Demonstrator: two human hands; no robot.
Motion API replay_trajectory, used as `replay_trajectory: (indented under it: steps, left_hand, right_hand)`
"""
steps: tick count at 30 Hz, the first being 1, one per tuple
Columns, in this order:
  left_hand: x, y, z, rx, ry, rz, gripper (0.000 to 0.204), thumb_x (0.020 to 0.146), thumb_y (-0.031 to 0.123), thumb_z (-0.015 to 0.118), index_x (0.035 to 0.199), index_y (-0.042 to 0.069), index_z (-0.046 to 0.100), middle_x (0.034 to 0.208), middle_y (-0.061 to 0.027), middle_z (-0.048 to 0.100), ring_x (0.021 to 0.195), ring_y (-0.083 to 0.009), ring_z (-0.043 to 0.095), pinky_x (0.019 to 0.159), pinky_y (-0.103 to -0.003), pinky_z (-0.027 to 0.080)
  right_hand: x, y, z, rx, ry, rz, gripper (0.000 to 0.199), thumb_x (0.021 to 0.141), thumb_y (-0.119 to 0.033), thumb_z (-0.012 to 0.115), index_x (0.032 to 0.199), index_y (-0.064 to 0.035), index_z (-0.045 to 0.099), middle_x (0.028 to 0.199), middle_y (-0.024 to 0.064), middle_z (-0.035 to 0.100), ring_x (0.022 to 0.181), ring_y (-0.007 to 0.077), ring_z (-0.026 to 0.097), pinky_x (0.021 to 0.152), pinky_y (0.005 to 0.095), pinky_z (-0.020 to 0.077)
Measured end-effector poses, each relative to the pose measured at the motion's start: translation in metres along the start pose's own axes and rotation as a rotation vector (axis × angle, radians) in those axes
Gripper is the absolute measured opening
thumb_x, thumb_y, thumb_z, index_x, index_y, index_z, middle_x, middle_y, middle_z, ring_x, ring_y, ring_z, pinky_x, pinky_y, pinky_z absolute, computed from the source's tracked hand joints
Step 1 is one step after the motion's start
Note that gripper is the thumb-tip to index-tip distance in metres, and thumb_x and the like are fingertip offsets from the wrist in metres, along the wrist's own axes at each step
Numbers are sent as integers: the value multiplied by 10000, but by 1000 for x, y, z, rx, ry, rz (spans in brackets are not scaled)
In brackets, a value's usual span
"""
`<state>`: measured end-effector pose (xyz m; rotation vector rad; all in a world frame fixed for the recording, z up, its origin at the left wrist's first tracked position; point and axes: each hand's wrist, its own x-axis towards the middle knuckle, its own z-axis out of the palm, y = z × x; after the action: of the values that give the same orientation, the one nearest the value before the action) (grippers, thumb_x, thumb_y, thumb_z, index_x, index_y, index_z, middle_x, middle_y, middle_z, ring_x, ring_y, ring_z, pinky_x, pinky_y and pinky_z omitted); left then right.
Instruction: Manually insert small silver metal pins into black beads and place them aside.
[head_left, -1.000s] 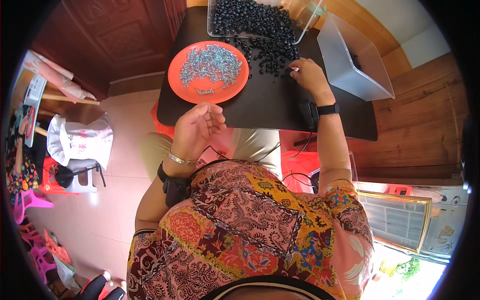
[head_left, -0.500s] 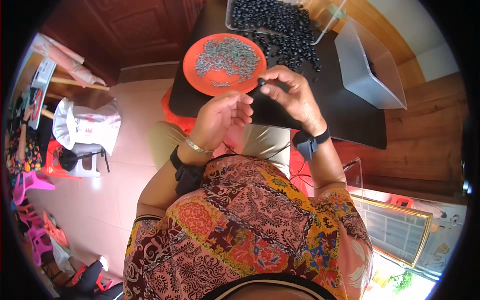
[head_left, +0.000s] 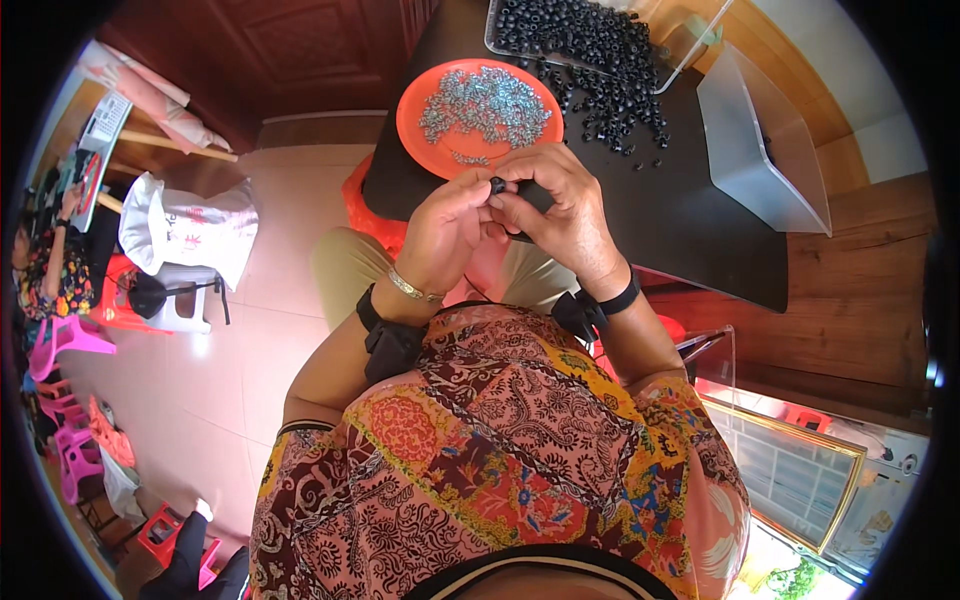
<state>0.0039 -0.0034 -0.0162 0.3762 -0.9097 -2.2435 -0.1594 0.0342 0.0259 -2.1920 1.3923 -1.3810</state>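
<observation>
Both hands meet just beyond the counter's near edge, by the near side of the plate [head_left: 408, 132]. Held between them: one small black piece [head_left: 497, 186]. Left hand [head_left: 448, 222]: thumb and forefinger closed on the piece from the left. Right hand [head_left: 565, 215]: fingers closed on it from the right, thumb below. Which hand bears the load, cannot tell. Whether a metal bit is also pinched there, cannot tell; the fingers hide it.

Supply: silvery metal bits [head_left: 485, 100] spread on the plate; loose black pieces [head_left: 620, 105] spilling from the clear tray [head_left: 490, 42] onto the counter [head_left: 690, 240]. Translucent bin [head_left: 745, 150] stands to the right.

Handling notes (judgement): let one hand fix the piece while the other does the fine adjusting; opposing pulls would likely make it spin. Pinch by the sides, so its ends remain visible. Light, even pressure; smooth round parts probably slip if squeezed hard. Working low over the counter rather than the lap would make a drop easier to recover.
</observation>
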Motion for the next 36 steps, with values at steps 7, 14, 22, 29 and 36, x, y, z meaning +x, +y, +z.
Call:
replay_trajectory:
  steps: [7, 14, 22, 29, 36]
  left_hand:
    - [0, -3, 4, -16, 52, 37, 260, 952, 259, 439, 1022, 42, 563, 921, -34, 608, 826, -146, 588, 720, -286, 449]
    - [-1, -2, 6, -62, 53, 22, 263, 959, 256, 428, 1014, 41, 570, 926, -40, 607, 828, -150, 586, 722, -289, 451]
    - [-7, 12, 6, 219, 125, -66, 239, 938, 271, 464, 934, 56, 570, 829, -39, 590, 765, -158, 586, 704, -264, 429]
    - [-3, 19, 1, 283, 134, -57, 260, 962, 286, 425, 868, 64, 523, 821, -45, 556, 731, -168, 585, 621, -260, 456]
    - [2, 30, -4, 313, 172, -66, 237, 930, 296, 481, 834, 86, 533, 789, -19, 565, 688, -144, 580, 633, -248, 442]
  right_hand:
    - [-4, 0, 0, 58, 6, 34, 256, 654, 20, 755, 872, -49, 641, 895, 63, 664, 869, 214, 625, 785, 330, 499]
    - [-6, 1, 2, 116, 45, 15, 237, 678, -19, 757, 880, -53, 637, 828, 60, 640, 778, 235, 622, 710, 336, 512]
    - [-2, 3, -8, 136, -86, 29, 142, 771, 24, 683, 896, -34, 650, 870, 76, 651, 837, 205, 630, 748, 310, 503]
    - [12, 5, -7, 207, -213, 95, 130, 795, 20, 665, 906, -30, 618, 827, 70, 629, 778, 189, 637, 699, 299, 512]
    - [22, 8, -3, 188, -207, 95, 89, 789, -1, 642, 862, -31, 600, 816, 88, 638, 777, 265, 650, 677, 340, 511]
